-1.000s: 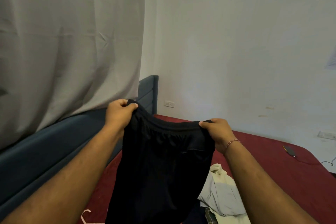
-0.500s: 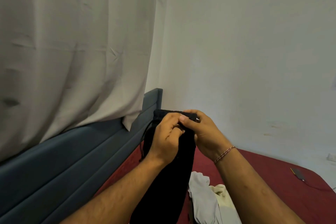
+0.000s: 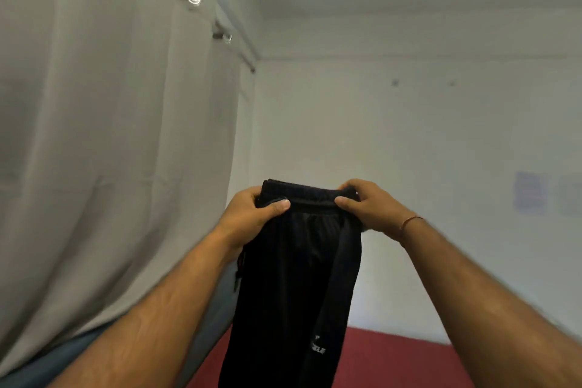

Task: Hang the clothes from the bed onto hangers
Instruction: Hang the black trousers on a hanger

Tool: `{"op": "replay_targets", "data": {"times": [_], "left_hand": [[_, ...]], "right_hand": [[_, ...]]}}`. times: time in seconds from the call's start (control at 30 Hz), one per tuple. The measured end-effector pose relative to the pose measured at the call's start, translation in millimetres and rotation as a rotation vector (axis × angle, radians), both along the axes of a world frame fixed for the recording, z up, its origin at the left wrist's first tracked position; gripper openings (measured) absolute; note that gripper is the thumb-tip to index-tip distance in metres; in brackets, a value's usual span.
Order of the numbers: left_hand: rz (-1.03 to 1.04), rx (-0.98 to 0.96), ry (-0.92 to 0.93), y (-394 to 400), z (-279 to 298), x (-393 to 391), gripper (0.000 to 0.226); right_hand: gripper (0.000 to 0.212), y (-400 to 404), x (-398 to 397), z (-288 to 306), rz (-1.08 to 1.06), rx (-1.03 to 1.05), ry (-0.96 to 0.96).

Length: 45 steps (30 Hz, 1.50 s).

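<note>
Fingers (image 3: pixel 277 205) of the left hand (image 3: pixel 248 217) curl over one end of a black waistband, the thumb pressed flat on its front, while the right hand (image 3: pixel 368 205) pinches the other end the same way, thumb forward and fingers wrapped behind; both hands are clenched on the black trousers (image 3: pixel 296 277), which hang folded lengthwise straight down from the grip, held up in the air between the two forearms. Left of the left fingers a pale grey curtain (image 3: pixel 104 135) falls close by, its lower edge draping onto a blue-grey headboard (image 3: pixel 59 362) below the left forearm. Above and beyond the fingers the curtain rod (image 3: pixel 226 16) with metal rings runs to the corner of the room. Right of the right fingers lies open air in front of a bare white wall (image 3: pixel 409 135), well apart from the hands. Below the fingers, past the hanging cloth, shows a strip of red bedsheet (image 3: pixel 393 359). Small pale lettering (image 3: pixel 318 348) sits low on the trouser leg, too blurred to read. Two pale sheets (image 3: pixel 532 194) are fixed on the wall to the far right, their writing illegible. The fabric is plain black with a gathered elastic waist and a smooth sheen. A thin thread bracelet (image 3: pixel 409 224) circles the right wrist.
</note>
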<state>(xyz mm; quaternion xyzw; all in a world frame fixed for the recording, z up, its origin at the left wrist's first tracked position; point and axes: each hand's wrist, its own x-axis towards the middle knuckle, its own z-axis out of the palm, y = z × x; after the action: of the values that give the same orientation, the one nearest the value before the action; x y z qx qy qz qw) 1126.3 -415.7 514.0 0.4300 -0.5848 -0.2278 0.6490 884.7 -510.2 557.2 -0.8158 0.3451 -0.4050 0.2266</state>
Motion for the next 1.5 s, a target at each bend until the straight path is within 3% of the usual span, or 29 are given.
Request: {"op": "replay_targets", "data": {"times": [0.1,0.23,0.4,0.7,0.87,0.97,1.1,1.17,1.23,1.37,1.5], "left_hand": [[-0.03,-0.041,-0.084,6.6,69.4,-4.5,0.023],[0.033,-0.148,-0.111,25.1,152.8,-9.3,0.02],[0.07,-0.265,-0.221,64.0,230.7,-17.3,0.022],[-0.009,-0.352,-0.21,100.6,278.0,-25.2,0.038],[-0.008,-0.29,-0.192,64.2,258.8,-19.1,0.035],[-0.001,-0.158,-0.244,13.3,221.8,-5.5,0.037],[0.043,0.183,-0.334,-83.4,123.7,18.9,0.034],[0.073,0.377,-0.332,-129.3,65.8,27.8,0.032],[0.094,0.48,-0.263,-167.2,16.7,34.5,0.028],[0.142,0.337,-0.204,-218.7,-17.9,46.4,0.015],[0.224,0.065,-0.3,-229.9,17.7,51.7,0.02]], "right_hand": [[0.019,9.6,-13.5,61.9,-0.023,-0.076,-0.044],[0.033,36.8,-40.0,135.2,0.254,-0.033,-0.254],[0.041,72.6,-61.8,211.4,0.365,-0.106,-0.36],[0.048,119.2,-88.6,280.4,0.372,-0.132,-0.156],[0.049,72.6,-79.9,257.3,0.284,-0.105,-0.141],[0.048,21.8,-67.3,214.8,0.118,-0.047,-0.061],[0.028,-71.6,-35.0,112.6,-0.135,0.212,0.153],[0.021,-106.9,-10.3,50.4,-0.209,0.382,0.125],[0.023,-144.6,17.8,-6.4,-0.29,0.424,0.076],[0.017,-188.0,50.4,-53.7,-0.344,0.294,-0.181],[0.025,-194.9,53.5,-26.5,-0.264,0.122,-0.404]]}}
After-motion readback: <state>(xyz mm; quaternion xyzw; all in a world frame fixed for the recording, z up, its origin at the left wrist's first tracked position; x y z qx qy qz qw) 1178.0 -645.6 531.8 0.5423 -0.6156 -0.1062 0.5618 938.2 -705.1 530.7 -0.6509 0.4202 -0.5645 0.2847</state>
